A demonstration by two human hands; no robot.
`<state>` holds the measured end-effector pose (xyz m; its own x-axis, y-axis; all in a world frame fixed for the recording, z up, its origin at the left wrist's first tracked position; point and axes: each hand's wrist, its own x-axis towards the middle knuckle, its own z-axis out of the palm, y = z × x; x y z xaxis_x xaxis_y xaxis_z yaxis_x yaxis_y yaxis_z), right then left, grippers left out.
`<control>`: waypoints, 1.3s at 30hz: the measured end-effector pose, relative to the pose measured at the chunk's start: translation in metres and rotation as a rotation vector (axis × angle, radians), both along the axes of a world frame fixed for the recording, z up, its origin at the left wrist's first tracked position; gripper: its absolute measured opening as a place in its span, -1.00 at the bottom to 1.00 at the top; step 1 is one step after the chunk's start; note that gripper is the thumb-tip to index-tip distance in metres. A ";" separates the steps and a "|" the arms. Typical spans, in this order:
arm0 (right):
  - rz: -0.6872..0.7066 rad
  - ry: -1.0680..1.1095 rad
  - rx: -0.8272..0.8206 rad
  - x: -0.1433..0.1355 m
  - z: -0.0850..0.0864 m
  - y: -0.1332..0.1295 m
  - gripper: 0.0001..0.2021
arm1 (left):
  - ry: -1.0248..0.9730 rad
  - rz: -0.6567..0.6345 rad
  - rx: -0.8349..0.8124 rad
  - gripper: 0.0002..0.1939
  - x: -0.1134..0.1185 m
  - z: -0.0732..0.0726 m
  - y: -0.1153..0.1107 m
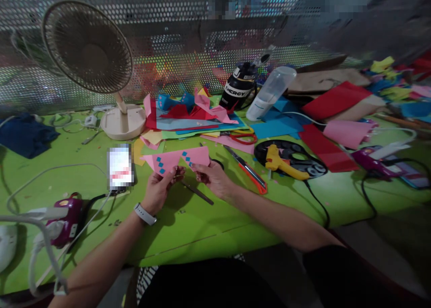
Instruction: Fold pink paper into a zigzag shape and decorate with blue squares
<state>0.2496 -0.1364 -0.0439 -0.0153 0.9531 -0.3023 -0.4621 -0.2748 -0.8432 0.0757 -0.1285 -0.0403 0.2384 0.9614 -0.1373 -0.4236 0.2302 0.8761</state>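
A piece of pink paper (pixel 173 160) with two slanting rows of blue diamonds is held up over the green table. My left hand (pixel 160 187) pinches its lower left part between thumb and fingers. At its lower right, my right hand (pixel 215 178) grips the same paper, thumb on the front near the diamonds. Just below the hands lies a thin dark metal strip or blade (pixel 198 194); its upper end is hidden. To the right of my right hand rests an orange box cutter (pixel 251 172).
A phone (pixel 120 166) and a beige fan (pixel 123 121) stand left. Behind are stacked coloured papers (pixel 188 124), scissors (pixel 244 137), a black bottle (pixel 237 85) and a clear bottle (pixel 271 94). A yellow glue gun (pixel 281 162) lies right. Power strips (pixel 65 222) trail cords at both sides.
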 end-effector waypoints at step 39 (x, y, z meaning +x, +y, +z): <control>-0.373 0.084 0.177 0.052 0.008 0.049 -0.68 | -0.045 0.203 0.002 -0.67 -0.015 0.003 0.024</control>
